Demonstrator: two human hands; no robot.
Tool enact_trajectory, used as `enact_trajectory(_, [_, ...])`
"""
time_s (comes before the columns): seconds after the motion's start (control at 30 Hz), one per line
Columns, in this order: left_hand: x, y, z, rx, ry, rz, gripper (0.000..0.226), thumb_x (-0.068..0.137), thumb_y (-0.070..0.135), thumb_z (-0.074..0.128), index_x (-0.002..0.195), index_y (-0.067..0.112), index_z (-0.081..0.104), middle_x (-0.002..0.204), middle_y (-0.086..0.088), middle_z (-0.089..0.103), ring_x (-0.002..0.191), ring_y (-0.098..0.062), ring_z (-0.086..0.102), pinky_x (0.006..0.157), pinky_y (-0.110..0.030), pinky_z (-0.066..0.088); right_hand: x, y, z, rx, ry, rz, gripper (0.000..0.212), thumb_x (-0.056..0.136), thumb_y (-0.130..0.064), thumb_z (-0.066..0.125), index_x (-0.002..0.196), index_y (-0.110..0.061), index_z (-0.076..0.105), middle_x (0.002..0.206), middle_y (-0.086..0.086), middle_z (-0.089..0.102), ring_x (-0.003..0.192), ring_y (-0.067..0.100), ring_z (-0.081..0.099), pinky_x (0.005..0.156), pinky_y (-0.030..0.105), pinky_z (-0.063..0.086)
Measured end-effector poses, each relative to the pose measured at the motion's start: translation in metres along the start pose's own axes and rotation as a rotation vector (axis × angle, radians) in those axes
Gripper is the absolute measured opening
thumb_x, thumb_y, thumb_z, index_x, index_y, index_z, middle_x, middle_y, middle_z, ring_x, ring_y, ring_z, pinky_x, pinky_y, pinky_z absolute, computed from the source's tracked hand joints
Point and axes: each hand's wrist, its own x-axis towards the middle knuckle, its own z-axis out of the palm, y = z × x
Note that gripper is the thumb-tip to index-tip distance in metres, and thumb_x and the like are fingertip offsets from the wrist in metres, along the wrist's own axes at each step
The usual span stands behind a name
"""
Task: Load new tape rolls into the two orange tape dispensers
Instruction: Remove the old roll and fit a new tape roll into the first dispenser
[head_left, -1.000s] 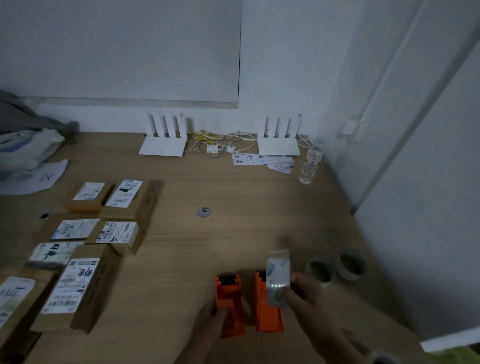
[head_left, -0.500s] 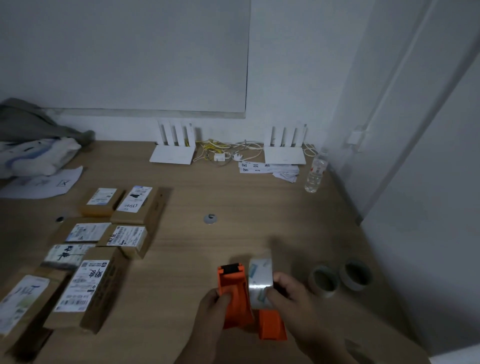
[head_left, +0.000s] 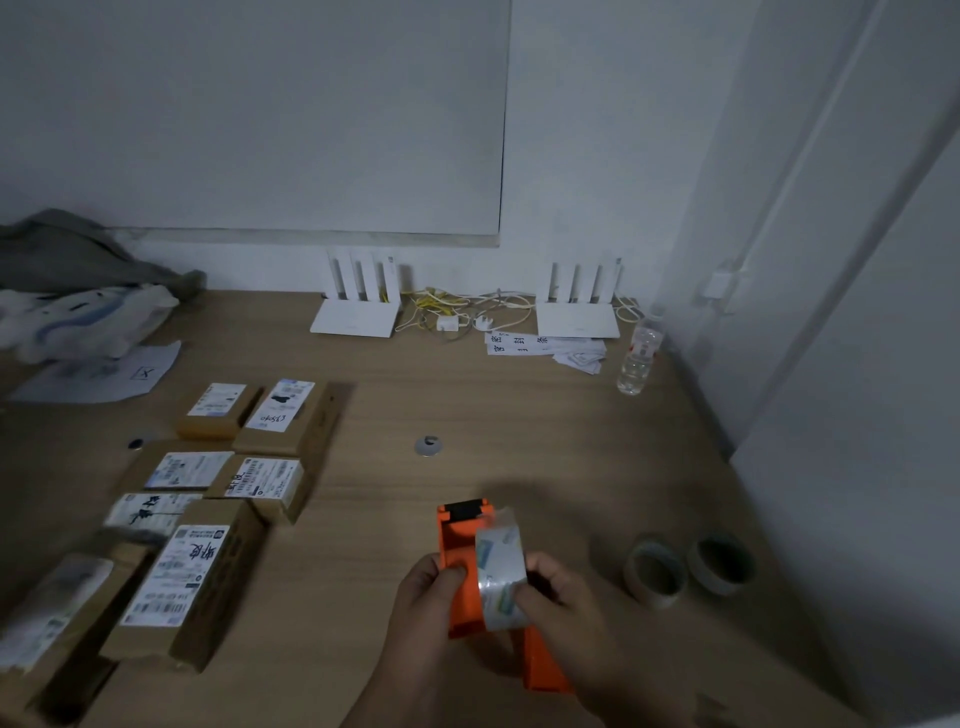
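My left hand (head_left: 423, 605) grips one orange tape dispenser (head_left: 457, 561), lifted a little above the wooden table (head_left: 467, 405), its black end pointing away from me. My right hand (head_left: 563, 605) holds a clear tape roll (head_left: 500, 571) on edge, pressed against the right side of that dispenser. The second orange dispenser (head_left: 543, 662) lies on the table under my right hand, mostly hidden. Two more tape rolls, one (head_left: 655, 571) and another (head_left: 721, 562), sit flat on the table to the right.
Several labelled cardboard boxes (head_left: 192, 577) fill the left side. Two white routers (head_left: 358, 306) with cables stand at the back wall, a water bottle (head_left: 640, 358) at the back right. A small metal washer (head_left: 429, 446) lies mid-table. A white wall runs along the right edge.
My left hand picked the left dispenser up off the table. My right hand brought the tape roll leftward against it. The other dispenser stayed on the table.
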Motion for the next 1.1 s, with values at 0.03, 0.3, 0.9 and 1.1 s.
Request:
enact_trajectory(0.03, [-0.002, 0.002, 0.001, -0.005, -0.004, -0.004, 0.023, 0.090, -0.004, 0.049, 0.080, 0.002, 0.069, 0.065, -0.013, 0.074, 0.053, -0.018, 0.067, 0.052, -0.027, 0.053, 0.001, 0.001, 0.001, -0.002, 0.002, 0.007, 0.020, 0.077, -0.012, 0.057, 0.091, -0.013, 0.072, 0.089, 0.009, 0.076, 0.080, 0.013, 0.069, 0.072, 0.028, 0.055])
enact_trajectory(0.3, [-0.003, 0.006, 0.009, -0.095, -0.020, -0.062, 0.020, 0.090, -0.005, 0.046, 0.087, -0.003, 0.066, 0.062, -0.016, 0.073, 0.051, -0.023, 0.068, 0.052, -0.029, 0.055, 0.003, -0.001, 0.008, -0.014, -0.003, 0.014, 0.025, 0.079, -0.008, 0.054, 0.086, -0.021, 0.075, 0.087, 0.007, 0.077, 0.080, 0.013, 0.070, 0.075, 0.030, 0.055])
enact_trajectory(0.9, [-0.012, 0.004, 0.010, 0.087, -0.056, 0.053, 0.017, 0.083, -0.004, 0.066, 0.096, 0.006, 0.069, 0.077, -0.007, 0.077, 0.073, -0.016, 0.072, 0.067, -0.027, 0.056, -0.007, 0.001, 0.024, -0.395, 0.054, -0.238, 0.033, 0.091, -0.012, 0.055, 0.114, -0.028, 0.070, 0.106, -0.006, 0.068, 0.104, 0.004, 0.062, 0.090, 0.022, 0.051])
enact_trajectory(1.1, [-0.010, 0.001, 0.002, 0.111, -0.077, 0.092, 0.017, 0.084, -0.005, 0.065, 0.098, 0.004, 0.067, 0.081, -0.010, 0.077, 0.069, -0.009, 0.070, 0.060, -0.017, 0.055, -0.006, -0.002, 0.023, -0.449, 0.033, -0.215, 0.035, 0.084, -0.018, 0.051, 0.111, -0.031, 0.070, 0.104, -0.004, 0.066, 0.100, 0.001, 0.062, 0.089, 0.019, 0.050])
